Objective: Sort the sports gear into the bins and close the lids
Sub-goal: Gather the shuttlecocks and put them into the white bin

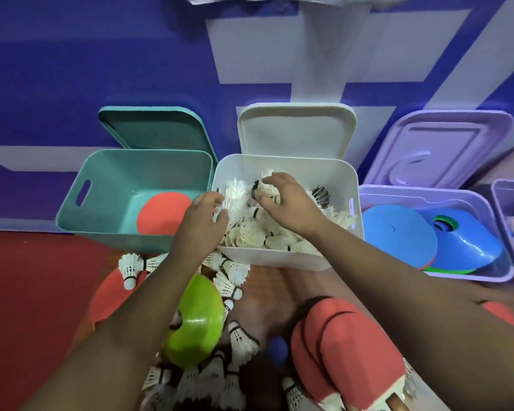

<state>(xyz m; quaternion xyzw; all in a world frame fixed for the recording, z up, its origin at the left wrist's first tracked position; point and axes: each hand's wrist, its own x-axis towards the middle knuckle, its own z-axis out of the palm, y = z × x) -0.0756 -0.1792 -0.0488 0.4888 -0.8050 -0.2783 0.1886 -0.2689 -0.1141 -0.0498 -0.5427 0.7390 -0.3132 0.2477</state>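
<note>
Your left hand (204,218) and right hand (285,203) are apart, both inside the open white plastic bin (279,259). The right hand's fingers curl round a white feather shuttlecock (269,191); the left hand's grip cannot be told. Left of that bin stands a teal plastic bin (101,203), right of it a lilac plastic bin (469,277) holding blue disc cones (398,235). Loose white shuttlecocks (235,274) lie in front of it.
</note>
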